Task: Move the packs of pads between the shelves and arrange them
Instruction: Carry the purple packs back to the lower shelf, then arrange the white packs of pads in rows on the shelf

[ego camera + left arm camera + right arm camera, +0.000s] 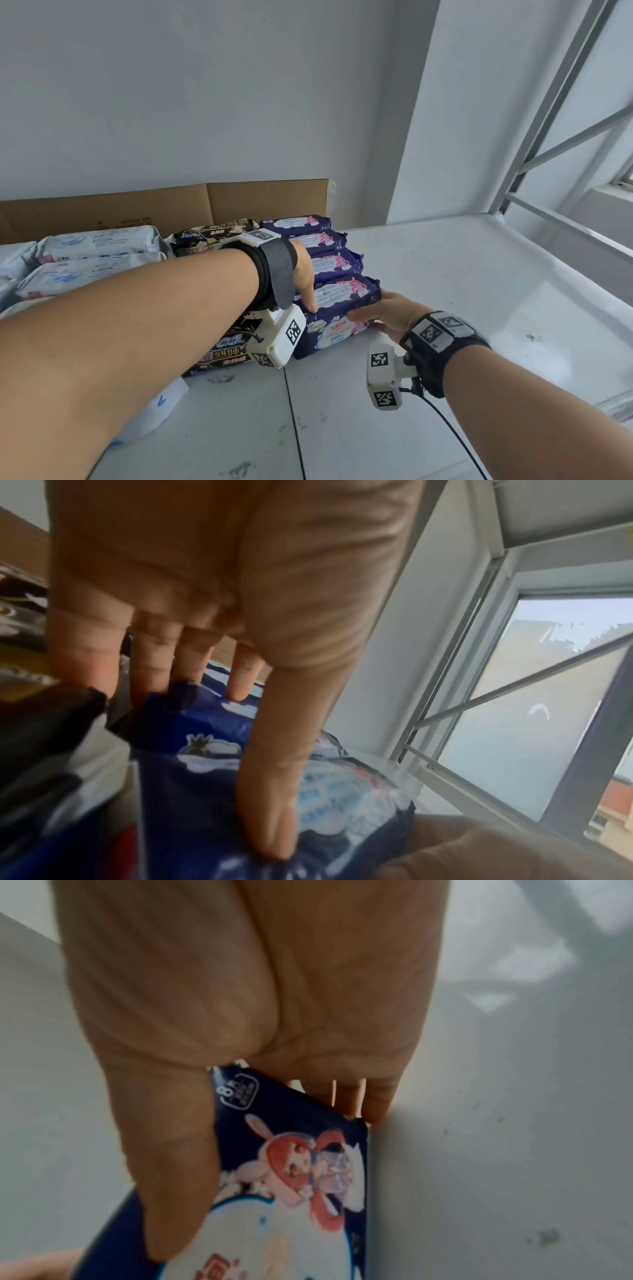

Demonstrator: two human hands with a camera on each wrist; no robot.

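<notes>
Gripping the front navy pack with left hand and right hand; four navy packs rowed, arranging apparently unfinished.

Left forearm hides most of the black pack; wrist views are blurred.

White shelf, scuffed. On it: navy pad packs in a row, black packs beside, white packs left, cardboard behind.
</notes>
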